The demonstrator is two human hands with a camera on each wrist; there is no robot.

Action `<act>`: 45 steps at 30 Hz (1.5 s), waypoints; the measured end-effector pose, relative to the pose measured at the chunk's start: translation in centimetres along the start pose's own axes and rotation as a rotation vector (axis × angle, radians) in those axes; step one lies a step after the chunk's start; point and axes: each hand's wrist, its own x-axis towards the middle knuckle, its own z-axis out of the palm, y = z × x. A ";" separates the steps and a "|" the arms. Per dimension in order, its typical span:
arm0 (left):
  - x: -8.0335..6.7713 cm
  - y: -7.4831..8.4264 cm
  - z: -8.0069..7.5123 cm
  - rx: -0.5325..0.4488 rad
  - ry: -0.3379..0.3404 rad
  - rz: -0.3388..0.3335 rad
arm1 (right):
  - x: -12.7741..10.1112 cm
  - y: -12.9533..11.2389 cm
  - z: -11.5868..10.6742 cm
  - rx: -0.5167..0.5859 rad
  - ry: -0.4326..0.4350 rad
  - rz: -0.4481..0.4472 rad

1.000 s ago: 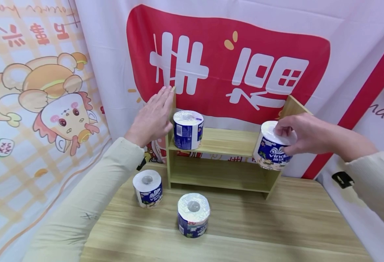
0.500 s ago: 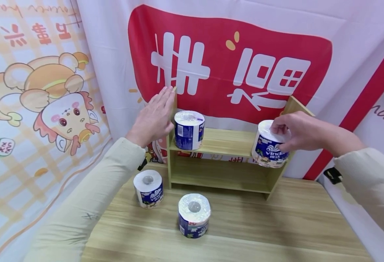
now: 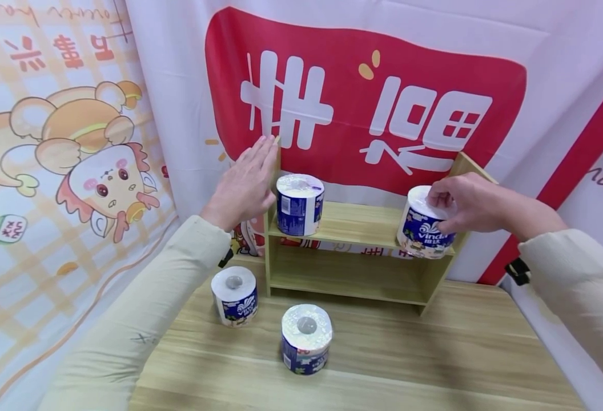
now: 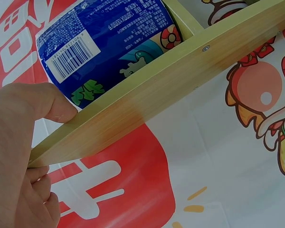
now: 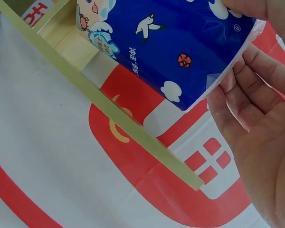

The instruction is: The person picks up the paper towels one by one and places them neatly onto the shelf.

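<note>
My right hand (image 3: pixel 478 205) holds a wrapped toilet roll (image 3: pixel 425 237) at the right end of the upper board of a small wooden shelf (image 3: pixel 353 285). The thumb lies on the roll's printed blue side; the fingers are at its top rim, as the right wrist view shows on the blue wrapper (image 5: pixel 166 52). My left hand (image 3: pixel 242 185) grips the top of the shelf's left side panel (image 4: pixel 133 102), thumb on one face and fingers round the other. A second toilet roll (image 3: pixel 298 208) stands upright at the left end of the same board, just inside that panel.
Two more toilet rolls stand upright on the wooden table (image 3: pixel 384 371): one roll (image 3: pixel 234 297) left of the shelf, the other roll (image 3: pixel 306 339) in front of it. A printed cloth (image 3: pixel 368 34) hangs behind, and a cartoon-patterned cloth (image 3: pixel 19 200) covers the left side.
My right hand has brought its toilet roll slightly left and up in the view, further over the upper board. The left hand stays on the side panel.
</note>
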 end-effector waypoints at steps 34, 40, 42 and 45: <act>-0.1 0.0 0.1 0.015 0.004 -0.005 | 0.8 2.4 0.9 0.023 0.026 0.052; 0.0 0.0 0.1 0.009 0.002 -0.003 | 1.2 2.6 1.1 0.029 0.017 0.066; 0.0 0.0 0.1 0.006 0.003 -0.003 | 1.2 2.6 1.2 0.026 0.019 0.070; 0.0 0.0 0.0 0.000 0.009 -0.004 | 1.3 2.8 1.3 0.021 0.021 0.070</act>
